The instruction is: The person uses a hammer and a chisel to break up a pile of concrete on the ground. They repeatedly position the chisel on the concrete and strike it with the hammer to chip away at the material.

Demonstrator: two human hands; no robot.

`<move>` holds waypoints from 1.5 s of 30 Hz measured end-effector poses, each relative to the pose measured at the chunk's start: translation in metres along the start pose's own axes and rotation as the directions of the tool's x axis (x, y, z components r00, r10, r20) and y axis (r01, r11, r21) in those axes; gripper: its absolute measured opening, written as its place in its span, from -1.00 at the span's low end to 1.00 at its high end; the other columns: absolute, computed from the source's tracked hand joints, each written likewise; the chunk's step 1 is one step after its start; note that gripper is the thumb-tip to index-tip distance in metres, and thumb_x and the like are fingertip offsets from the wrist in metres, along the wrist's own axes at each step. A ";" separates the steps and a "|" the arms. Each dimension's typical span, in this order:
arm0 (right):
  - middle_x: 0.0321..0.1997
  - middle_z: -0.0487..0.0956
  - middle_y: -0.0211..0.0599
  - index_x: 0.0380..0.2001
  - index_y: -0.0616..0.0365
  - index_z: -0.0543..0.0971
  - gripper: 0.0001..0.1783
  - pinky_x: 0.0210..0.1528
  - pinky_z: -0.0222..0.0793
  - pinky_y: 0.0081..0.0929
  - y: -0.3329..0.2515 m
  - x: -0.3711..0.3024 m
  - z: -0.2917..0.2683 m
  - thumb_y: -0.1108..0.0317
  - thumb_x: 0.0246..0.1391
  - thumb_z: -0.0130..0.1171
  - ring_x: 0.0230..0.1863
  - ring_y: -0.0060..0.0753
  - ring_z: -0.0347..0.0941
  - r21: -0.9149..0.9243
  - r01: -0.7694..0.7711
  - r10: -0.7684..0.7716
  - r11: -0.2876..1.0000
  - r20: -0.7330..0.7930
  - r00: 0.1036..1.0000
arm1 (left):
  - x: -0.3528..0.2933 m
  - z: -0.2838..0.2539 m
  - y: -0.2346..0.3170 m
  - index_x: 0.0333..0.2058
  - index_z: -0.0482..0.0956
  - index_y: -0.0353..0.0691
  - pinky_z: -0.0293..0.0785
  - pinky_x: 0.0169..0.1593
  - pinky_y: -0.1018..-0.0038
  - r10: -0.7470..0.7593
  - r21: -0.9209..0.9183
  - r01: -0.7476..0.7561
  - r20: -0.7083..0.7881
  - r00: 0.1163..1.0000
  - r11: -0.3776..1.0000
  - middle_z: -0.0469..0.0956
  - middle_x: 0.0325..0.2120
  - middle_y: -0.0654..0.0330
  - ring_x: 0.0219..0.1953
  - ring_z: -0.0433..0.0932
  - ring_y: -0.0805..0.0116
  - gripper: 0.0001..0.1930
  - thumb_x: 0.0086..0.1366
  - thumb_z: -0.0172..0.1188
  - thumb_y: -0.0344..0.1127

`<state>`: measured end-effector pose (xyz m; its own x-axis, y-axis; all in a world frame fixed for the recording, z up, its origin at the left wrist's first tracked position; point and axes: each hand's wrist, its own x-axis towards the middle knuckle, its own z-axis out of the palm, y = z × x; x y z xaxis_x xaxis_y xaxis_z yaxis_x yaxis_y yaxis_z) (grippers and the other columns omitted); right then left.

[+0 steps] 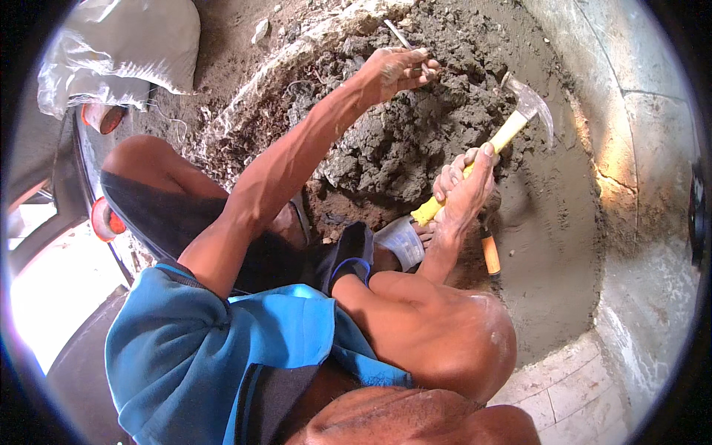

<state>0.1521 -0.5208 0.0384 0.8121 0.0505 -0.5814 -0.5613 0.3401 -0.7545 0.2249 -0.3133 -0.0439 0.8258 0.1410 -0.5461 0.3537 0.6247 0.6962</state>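
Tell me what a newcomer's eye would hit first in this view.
Probably the yellow-handled hammer, gripped in the right hand right of centre, its metal head raised toward the upper right. Next, likely the rough heap of grey, clumpy material at upper centre, with the left hand holding a thin rod above it. The bright blue shirt at lower left also stands out.

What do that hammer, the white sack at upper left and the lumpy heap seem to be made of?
Hammer head: probably steel, from its smooth grey metallic shine.
Hammer handle: smooth yellow, perhaps plastic or fibreglass; the look leaves it open.
White sack: likely plastic, by its glossy creases.
Lumpy heap: matt, damp-looking grey clods, perhaps mortar or clay.
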 end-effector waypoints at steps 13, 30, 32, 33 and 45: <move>-0.72 0.09 -0.58 -0.49 -0.02 0.21 -0.50 -0.82 -0.05 -0.63 0.008 -0.004 -0.008 -0.18 0.32 -0.19 -0.82 -0.69 0.02 0.023 -0.065 0.063 0.998 0.052 0.997 | 0.005 0.021 -0.016 -0.08 0.45 -0.37 0.65 -0.19 0.51 0.062 0.077 -0.055 -0.089 0.994 0.996 0.61 -0.21 0.03 -0.26 0.62 0.37 -0.71 0.43 0.04 -0.22; -0.61 0.34 -0.37 -0.42 0.14 0.36 -0.50 -0.58 0.24 -0.45 0.074 0.024 0.007 -0.10 0.34 -0.16 -0.62 -0.42 0.27 -0.124 0.501 -0.516 0.857 -0.192 0.835 | 0.029 0.052 0.003 -0.21 0.44 -0.38 0.68 -0.24 0.38 0.001 -0.075 -0.016 -0.191 0.982 0.997 0.63 -0.30 -0.07 -0.30 0.65 0.17 -0.72 0.48 -0.14 -0.25; -0.48 0.39 -0.28 -0.24 0.34 0.48 -0.43 -0.36 0.31 -0.37 0.096 0.024 0.017 -0.07 0.34 -0.13 -0.42 -0.35 0.41 -0.464 0.258 -0.257 0.848 0.067 0.964 | 0.032 0.040 -0.004 -0.19 0.45 -0.39 0.68 -0.24 0.38 0.026 -0.065 -0.038 -0.185 0.982 0.997 0.63 -0.29 -0.09 -0.30 0.65 0.17 -0.71 0.48 -0.15 -0.26; -0.51 0.37 -0.35 -0.24 0.30 0.47 -0.45 -0.46 0.29 -0.41 0.089 0.020 0.012 -0.07 0.34 -0.13 -0.50 -0.42 0.37 -0.364 0.159 -0.155 0.918 0.038 0.987 | 0.032 0.042 -0.004 -0.19 0.45 -0.39 0.68 -0.24 0.38 0.022 -0.077 -0.036 -0.179 0.984 0.996 0.63 -0.29 -0.09 -0.31 0.65 0.17 -0.71 0.48 -0.15 -0.26; -0.70 0.40 -0.30 -0.46 0.20 0.37 -0.53 -0.74 0.22 -0.43 0.079 0.015 0.030 0.00 0.33 -0.10 -0.79 -0.47 0.24 -0.147 -0.049 0.056 0.988 0.044 0.997 | 0.041 0.044 -0.005 -0.25 0.46 -0.39 0.68 -0.27 0.37 0.032 -0.098 -0.049 -0.169 0.985 0.994 0.64 -0.33 -0.08 -0.32 0.65 0.18 -0.75 0.46 -0.07 -0.28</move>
<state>0.1249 -0.4653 -0.0205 0.7855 0.1112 -0.6088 -0.6179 0.1951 -0.7617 0.2761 -0.3440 -0.0489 0.7504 0.2886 -0.5946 0.2682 0.6893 0.6730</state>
